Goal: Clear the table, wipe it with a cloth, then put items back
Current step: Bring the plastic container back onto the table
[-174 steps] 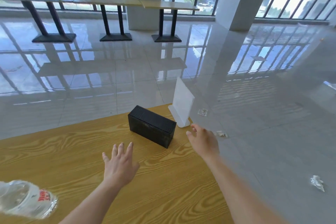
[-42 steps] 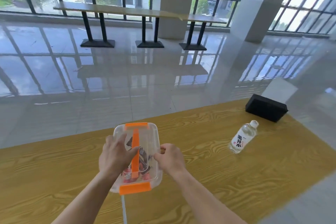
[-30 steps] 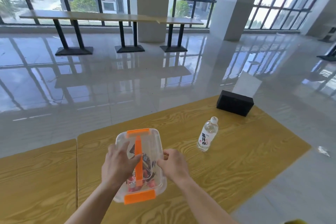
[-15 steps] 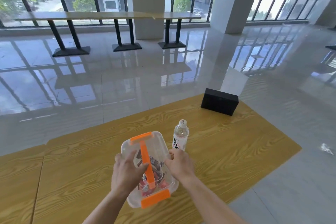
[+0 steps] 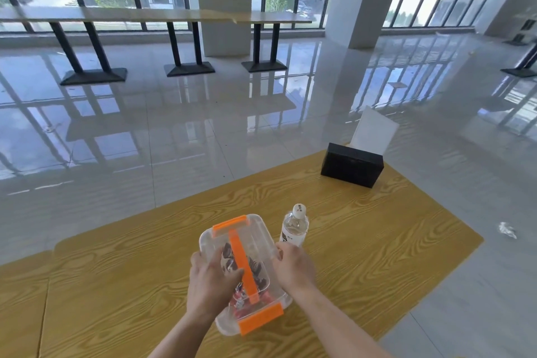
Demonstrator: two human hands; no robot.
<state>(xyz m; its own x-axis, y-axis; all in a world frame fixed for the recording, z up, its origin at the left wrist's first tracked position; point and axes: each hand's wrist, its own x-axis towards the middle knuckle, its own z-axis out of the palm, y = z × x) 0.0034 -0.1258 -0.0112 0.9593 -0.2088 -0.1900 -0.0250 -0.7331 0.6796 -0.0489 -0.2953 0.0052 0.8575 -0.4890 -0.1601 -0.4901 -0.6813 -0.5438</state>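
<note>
On table point(image 5: 377, 241): one box point(image 5: 255, 229), one bottle point(image 5: 295, 227).

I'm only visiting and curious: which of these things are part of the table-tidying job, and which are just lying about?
Part of the job:
- clear plastic box with orange clips, gripped by left hand and right hand
- small clear water bottle
- black rectangular box
- white upright sign holder
- wood-grain yellow table

Lying about:
- crumpled white scrap on the floor
- long window-side tables
</note>
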